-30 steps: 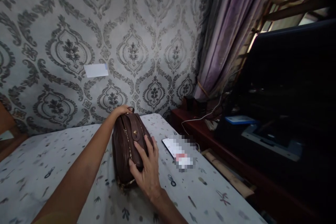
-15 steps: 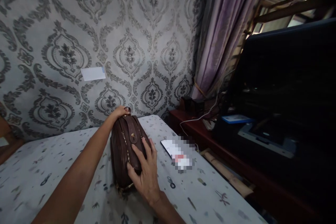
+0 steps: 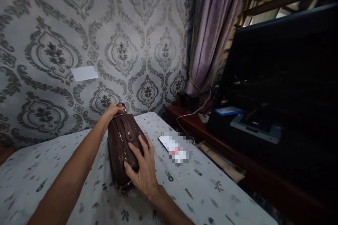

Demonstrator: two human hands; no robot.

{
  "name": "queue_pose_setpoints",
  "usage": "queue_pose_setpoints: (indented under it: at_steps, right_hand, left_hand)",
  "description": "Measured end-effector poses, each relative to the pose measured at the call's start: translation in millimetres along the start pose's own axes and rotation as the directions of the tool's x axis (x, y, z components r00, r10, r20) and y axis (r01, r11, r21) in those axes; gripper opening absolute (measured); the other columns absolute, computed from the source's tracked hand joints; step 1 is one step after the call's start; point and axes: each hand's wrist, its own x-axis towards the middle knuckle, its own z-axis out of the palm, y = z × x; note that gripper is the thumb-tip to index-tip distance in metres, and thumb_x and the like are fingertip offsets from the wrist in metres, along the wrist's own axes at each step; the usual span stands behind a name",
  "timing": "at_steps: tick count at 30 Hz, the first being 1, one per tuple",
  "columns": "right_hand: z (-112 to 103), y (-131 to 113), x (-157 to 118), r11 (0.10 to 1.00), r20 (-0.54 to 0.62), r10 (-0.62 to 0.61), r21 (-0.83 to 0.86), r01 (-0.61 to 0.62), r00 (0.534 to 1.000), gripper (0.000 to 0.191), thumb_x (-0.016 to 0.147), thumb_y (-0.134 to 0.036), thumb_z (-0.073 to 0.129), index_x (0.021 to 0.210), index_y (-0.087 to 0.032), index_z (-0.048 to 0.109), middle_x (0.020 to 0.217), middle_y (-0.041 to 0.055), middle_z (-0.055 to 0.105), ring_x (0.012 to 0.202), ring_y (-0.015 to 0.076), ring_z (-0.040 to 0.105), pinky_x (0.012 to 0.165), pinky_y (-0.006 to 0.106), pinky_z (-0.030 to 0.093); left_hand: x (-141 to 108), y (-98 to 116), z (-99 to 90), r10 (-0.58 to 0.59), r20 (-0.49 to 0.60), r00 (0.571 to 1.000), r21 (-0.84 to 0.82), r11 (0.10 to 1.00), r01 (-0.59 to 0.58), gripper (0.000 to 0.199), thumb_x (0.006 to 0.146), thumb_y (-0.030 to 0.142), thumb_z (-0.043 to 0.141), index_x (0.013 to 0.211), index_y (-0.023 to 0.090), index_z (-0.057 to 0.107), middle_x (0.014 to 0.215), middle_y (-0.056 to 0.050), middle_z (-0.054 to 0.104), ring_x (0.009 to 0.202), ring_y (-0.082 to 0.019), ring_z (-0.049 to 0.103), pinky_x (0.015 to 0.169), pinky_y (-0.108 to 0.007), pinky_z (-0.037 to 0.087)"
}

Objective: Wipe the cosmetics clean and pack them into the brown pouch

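A dark brown bag [image 3: 116, 151] with gold zippers and a gold stud lies on the patterned white sheet. At its far end, my left hand [image 3: 115, 110] has its fingers closed round the handle ring. My right hand [image 3: 144, 167] rests on the near right part of the bag, fingers spread over its surface. A phone [image 3: 169, 144] with a lit screen, partly blurred out, lies on the sheet to the right of the bag.
Behind is a patterned wall with a white paper [image 3: 84, 73] on it. A purple curtain [image 3: 211, 31] hangs at the back right. On the right stand a reddish ledge [image 3: 190, 117] with a white cable and a large black screen [image 3: 277, 77].
The view has shifted slightly, so the scene sits a little further left and higher. Both hands keep their places on the bag.
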Motion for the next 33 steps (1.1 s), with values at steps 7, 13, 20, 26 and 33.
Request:
queue_pose_setpoints:
  at_steps: [7,13,20,26,33]
  right_hand:
    - [-0.6,0.5,0.6,1.0,0.013,0.023,0.017,-0.023,1.0,0.049,0.085,-0.028,0.063,0.133,-0.025,0.056,0.155,0.0093,0.035,0.147,0.0343,0.022,0.114,0.059,0.034]
    - [-1.4,1.3,2.0,0.998,0.011,0.053,0.024,-0.053,0.999,0.04,0.09,-0.025,0.058,0.13,-0.026,0.058,0.154,0.008,0.037,0.147,0.0313,0.023,0.115,0.058,0.036]
    - [-1.1,0.6,2.8,0.996,0.014,0.085,0.0,-0.085,0.996,0.056,0.089,-0.028,0.058,0.143,-0.021,0.046,0.16,0.0116,0.029,0.147,0.0321,0.025,0.115,0.058,0.035]
    - [-1.8,-1.1,4.5,0.997,0.024,0.08,0.014,-0.08,0.997,0.05,0.087,-0.025,0.058,0.136,-0.018,0.052,0.155,0.0124,0.039,0.148,0.0316,0.023,0.117,0.057,0.034]
    - [-2.1,-1.2,5.2,0.995,0.038,0.08,0.049,-0.082,0.996,0.048,0.087,-0.024,0.058,0.135,-0.018,0.052,0.154,0.0123,0.039,0.148,0.0321,0.023,0.117,0.057,0.033]
  left_hand:
    - [-5.6,5.8,1.6,-0.018,0.041,0.999,0.086,0.996,0.014,0.035,0.093,0.036,0.061,0.123,0.016,0.059,0.121,-0.009,0.063,0.101,-0.022,0.065,0.085,-0.042,0.057]
    - [-14.4,9.1,4.8,-0.002,0.063,0.998,0.226,0.974,-0.012,0.024,0.093,0.034,0.063,0.103,0.013,0.064,0.094,-0.003,0.068,0.076,-0.014,0.065,0.068,-0.03,0.057]
    - [-12.4,11.3,6.0,0.031,0.013,0.999,0.321,0.947,-0.033,0.031,0.093,0.035,0.062,0.116,0.015,0.062,0.112,-0.007,0.066,0.094,-0.02,0.066,0.079,-0.038,0.058]
    - [-14.9,8.9,7.1,0.114,-0.023,0.993,0.316,0.943,-0.101,0.028,0.093,0.036,0.062,0.11,0.014,0.064,0.106,-0.006,0.067,0.089,-0.018,0.066,0.077,-0.036,0.057]
    - [-24.3,10.2,5.8,0.244,-0.05,0.969,0.234,0.946,-0.226,0.026,0.071,0.036,0.076,0.062,0.017,0.062,0.055,0.004,0.057,0.056,-0.013,0.055,0.059,-0.026,0.043]
